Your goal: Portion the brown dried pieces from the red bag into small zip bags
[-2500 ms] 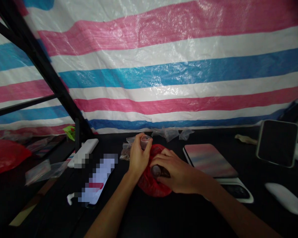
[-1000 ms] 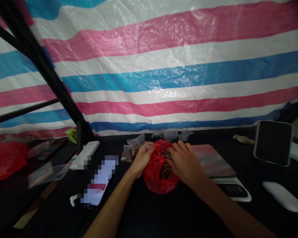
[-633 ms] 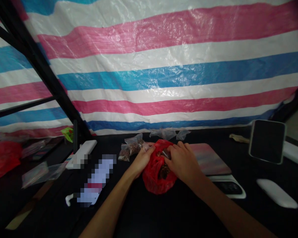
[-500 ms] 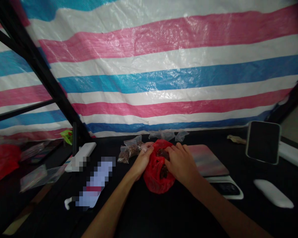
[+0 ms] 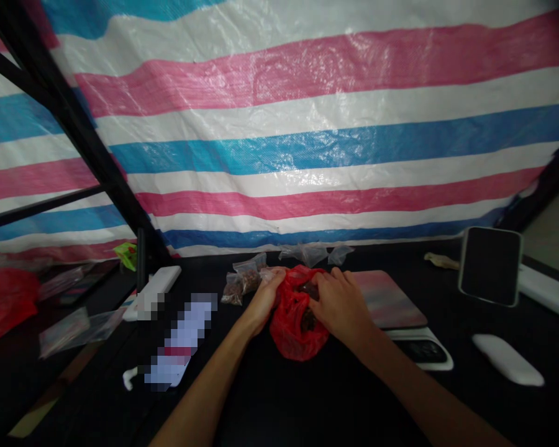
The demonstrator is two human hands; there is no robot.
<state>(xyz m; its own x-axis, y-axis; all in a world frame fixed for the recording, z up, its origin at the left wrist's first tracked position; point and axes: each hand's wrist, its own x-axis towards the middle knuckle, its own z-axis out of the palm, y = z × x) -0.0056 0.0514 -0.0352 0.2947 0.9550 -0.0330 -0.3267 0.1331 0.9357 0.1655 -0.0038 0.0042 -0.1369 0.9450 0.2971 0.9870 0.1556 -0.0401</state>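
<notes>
A red plastic bag (image 5: pixel 298 341) sits on the black table in front of me, its crumpled mouth gaping. Dry brown bits (image 5: pixel 309 320) show inside it. My left hand (image 5: pixel 264 301) closes on the bag's left edge; a piece of clear plastic (image 5: pixel 274 273) lies at its fingertips. At the right side of the opening, my right hand (image 5: pixel 342 304) has its fingers bent into the mouth. Something dark brown (image 5: pixel 310 289) is by those fingers, and what they pinch is hidden. Small zip bags (image 5: pixel 243 279) with brown contents lie left of my left hand.
Clear bags (image 5: pixel 310 254) lie behind the red bag. Right of it are a digital scale (image 5: pixel 422 349) with a shiny plate (image 5: pixel 391 298), a white case (image 5: pixel 507 360) and a dark-screened device (image 5: pixel 489 267). A phone (image 5: pixel 181 341) and another red bag (image 5: pixel 7 304) are leftward.
The red bag's upper edge has dropped slightly and folded inward near my left hand. Both hands stay at the bag with only small finger shifts. The view has shifted slightly.
</notes>
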